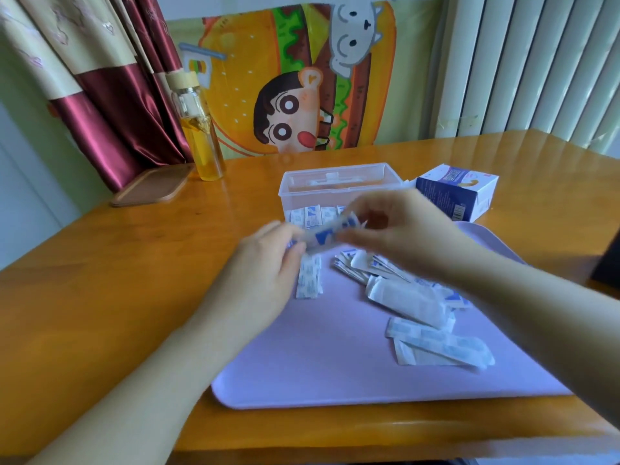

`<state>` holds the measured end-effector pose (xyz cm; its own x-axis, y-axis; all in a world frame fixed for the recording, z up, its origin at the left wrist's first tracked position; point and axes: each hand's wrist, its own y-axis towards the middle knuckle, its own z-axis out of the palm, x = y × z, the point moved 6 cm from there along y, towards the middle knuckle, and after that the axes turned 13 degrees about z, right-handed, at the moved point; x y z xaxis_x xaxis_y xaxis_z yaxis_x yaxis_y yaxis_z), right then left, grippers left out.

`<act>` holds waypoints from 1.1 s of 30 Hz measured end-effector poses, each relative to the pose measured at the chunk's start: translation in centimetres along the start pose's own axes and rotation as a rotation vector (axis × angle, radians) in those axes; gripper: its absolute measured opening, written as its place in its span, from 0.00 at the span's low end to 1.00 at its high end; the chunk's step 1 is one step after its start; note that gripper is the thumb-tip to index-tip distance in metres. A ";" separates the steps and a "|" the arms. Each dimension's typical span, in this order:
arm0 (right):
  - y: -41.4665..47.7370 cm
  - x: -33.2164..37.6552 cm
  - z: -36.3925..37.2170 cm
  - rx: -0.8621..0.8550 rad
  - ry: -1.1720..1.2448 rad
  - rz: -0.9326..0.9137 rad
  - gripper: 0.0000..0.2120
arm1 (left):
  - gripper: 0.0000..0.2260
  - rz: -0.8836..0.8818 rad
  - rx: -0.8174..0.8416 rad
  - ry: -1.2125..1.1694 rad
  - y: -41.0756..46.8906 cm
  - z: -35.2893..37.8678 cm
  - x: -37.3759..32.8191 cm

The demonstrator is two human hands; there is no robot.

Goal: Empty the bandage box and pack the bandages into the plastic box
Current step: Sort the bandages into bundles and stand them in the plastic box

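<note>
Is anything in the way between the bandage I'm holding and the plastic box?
Nothing visible. The left hand and right hand hold the bandage just in front of the plastic box, whose top looks open; it only has to clear the front wall.

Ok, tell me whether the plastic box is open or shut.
Open: the plastic box has no lid over its rim, and bandages already stand inside against its front wall.

i can reach the open-topped plastic box (339, 191) at mid-frame from above. bandages (406, 298) clutter the right half of the tray (302, 364); its lower left lies bare. the bandage box (456, 194) stands right of the plastic box, a bottle (201, 135) at upper left.
</note>
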<state>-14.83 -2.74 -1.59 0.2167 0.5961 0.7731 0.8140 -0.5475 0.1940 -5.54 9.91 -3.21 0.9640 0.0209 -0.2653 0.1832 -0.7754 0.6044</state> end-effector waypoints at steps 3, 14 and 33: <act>2.2 0.9 -2.3 -0.047 0.345 0.048 0.03 | 0.07 -0.040 -0.106 -0.097 3.7 -0.8 -0.4; 13.0 -0.3 -8.7 -0.333 -0.070 0.087 0.04 | 0.13 -0.115 0.131 -0.216 16.9 4.3 3.1; 21.5 -8.6 -1.2 0.374 -1.191 0.403 0.17 | 0.07 -0.396 0.888 -0.418 18.6 15.2 8.1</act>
<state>0.15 -20.39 -3.36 0.6617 0.6850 -0.3048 0.6379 -0.7280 -0.2512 2.72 -13.95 -5.57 0.6926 0.2853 -0.6625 0.1004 -0.9476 -0.3031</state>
